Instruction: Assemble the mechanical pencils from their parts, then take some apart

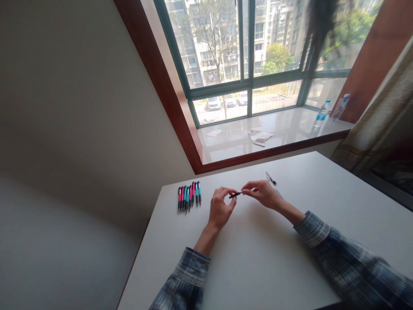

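Observation:
Above the middle of the table, my left hand (222, 208) pinches a short black pen part (235, 195) between thumb and fingers. From the other side, my right hand (262, 193) closes its thumb and fingertips at the light-coloured end of that same part. What the right fingertips grip there is too small to make out. Just beyond the right hand lie a black-and-white pen piece (271, 178) and a thin clear piece partly hidden by that hand. To the left of my left hand, several pink, teal and black pens (189, 196) lie side by side in a row.
The white table (258, 262) stands against the wall, below a window with a wide sill (226, 148). On the sill are a crumpled cloth (260, 137), a water bottle (321, 114) and another clear bottle (340, 107). A curtain (371, 112) hangs at the right.

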A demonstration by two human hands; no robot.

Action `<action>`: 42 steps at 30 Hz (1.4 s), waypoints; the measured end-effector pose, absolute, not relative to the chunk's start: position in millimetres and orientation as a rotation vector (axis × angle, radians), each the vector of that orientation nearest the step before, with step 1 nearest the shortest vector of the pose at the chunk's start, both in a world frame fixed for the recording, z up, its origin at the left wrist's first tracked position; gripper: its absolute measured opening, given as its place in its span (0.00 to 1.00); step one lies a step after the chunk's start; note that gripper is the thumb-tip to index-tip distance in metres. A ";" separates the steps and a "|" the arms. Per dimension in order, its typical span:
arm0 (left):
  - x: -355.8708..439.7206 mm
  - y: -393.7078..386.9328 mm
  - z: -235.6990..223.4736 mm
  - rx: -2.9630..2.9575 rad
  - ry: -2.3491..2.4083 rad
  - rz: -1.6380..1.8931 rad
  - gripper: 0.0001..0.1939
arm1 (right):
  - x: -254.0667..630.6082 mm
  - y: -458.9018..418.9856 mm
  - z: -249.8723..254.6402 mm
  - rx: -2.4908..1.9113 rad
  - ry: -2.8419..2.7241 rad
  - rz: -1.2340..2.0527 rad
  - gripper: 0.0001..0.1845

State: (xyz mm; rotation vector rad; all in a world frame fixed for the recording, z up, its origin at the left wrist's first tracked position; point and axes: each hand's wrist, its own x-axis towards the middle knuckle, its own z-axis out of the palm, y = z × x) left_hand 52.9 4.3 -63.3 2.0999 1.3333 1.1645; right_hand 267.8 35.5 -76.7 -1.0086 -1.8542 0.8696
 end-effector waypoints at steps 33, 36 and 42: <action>54.3 3.7 -63.1 2.161 1.315 1.106 0.09 | 269.3 32.8 -77.8 -1.035 -2.014 0.796 0.19; 54.4 3.5 -62.8 2.164 1.312 1.112 0.08 | 269.3 32.3 -76.5 -1.017 -2.009 0.812 0.18; 55.1 2.9 -62.4 2.173 1.293 1.113 0.09 | 269.2 33.0 -77.0 -1.051 -2.049 0.769 0.19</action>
